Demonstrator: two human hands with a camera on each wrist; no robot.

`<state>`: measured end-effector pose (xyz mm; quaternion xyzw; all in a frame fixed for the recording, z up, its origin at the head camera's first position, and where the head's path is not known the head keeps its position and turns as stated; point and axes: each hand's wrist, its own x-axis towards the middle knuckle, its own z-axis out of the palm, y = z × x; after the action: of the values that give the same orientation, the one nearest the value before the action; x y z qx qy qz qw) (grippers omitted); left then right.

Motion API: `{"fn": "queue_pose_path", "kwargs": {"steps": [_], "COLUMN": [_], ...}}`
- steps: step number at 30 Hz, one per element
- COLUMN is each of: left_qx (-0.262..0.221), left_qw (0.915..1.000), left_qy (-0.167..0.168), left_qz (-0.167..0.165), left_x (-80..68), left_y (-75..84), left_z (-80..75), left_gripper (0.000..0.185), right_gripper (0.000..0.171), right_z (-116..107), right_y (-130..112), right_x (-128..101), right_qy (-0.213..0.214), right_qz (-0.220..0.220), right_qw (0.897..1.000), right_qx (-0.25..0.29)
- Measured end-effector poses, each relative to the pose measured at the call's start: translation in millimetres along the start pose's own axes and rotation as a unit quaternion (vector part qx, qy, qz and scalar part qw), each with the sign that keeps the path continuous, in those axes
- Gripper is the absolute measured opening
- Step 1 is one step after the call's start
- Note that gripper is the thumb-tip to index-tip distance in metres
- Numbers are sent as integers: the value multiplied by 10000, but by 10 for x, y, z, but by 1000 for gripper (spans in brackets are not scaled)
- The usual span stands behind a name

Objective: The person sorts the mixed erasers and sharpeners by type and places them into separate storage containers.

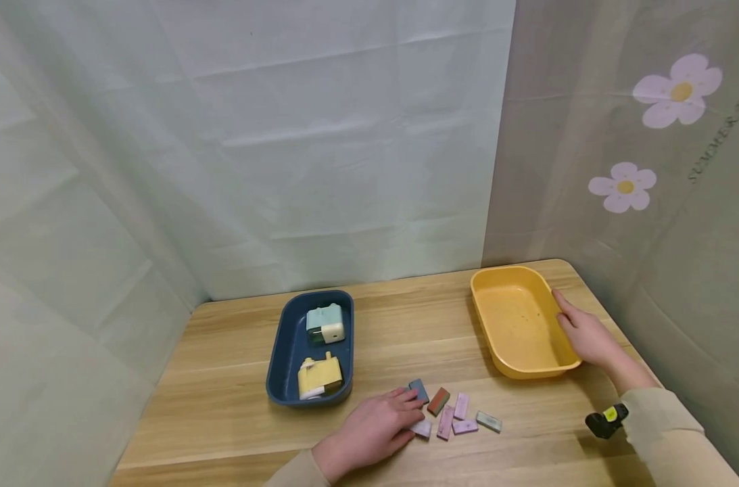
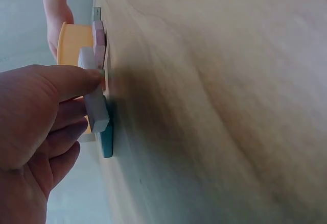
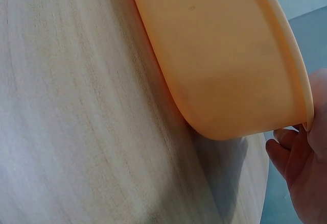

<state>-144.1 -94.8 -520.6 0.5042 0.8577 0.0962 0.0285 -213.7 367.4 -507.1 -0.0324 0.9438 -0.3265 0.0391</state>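
My left hand (image 1: pixel 378 429) is low over the table at the near edge of a loose group of small rectangular blocks. In the left wrist view its thumb and fingers pinch a whitish block (image 2: pixel 96 101), tilted beside a dark blue-green block (image 2: pixel 107 141). The same blue block (image 1: pixel 418 391) shows just past the fingertips in the head view. A red-brown block (image 1: pixel 439 401), a pink block (image 1: pixel 445 423) and a grey-green block (image 1: pixel 489 421) lie to the right. My right hand (image 1: pixel 585 335) grips the right rim of a yellow tray (image 1: pixel 497 352), its thumb on the rim.
A dark blue tray (image 1: pixel 274 382) stands left of the blocks, holding a light blue and cream object (image 1: pixel 325 323) and a yellow one (image 1: pixel 319 375). Pale curtains (image 1: pixel 345 135) hang behind and beside the wooden table (image 1: pixel 223 379).
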Motion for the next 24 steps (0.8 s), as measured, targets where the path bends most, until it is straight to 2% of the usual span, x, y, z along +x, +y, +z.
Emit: {"fn": "queue_pose_path", "kwargs": {"steps": [10, 18, 24], "left_qx": [-346, -305, -296], "left_qw": [9988, 9970, 9944], "left_qy": [277, 655, 922], "left_qz": [-201, -292, -432], "left_x": [27, 73, 174], "left_y": [15, 11, 29], "left_z": [-66, -104, -174], "left_gripper": [28, 30, 31], "right_gripper": [60, 60, 60], "right_z": [2, 10, 14], "right_y": [1, 20, 32], "right_x": [1, 0, 1], "right_qy": [31, 31, 52], "right_qz": [16, -13, -50], "right_qw": [10000, 10000, 10000], "right_qx": [-10, 18, 1]}}
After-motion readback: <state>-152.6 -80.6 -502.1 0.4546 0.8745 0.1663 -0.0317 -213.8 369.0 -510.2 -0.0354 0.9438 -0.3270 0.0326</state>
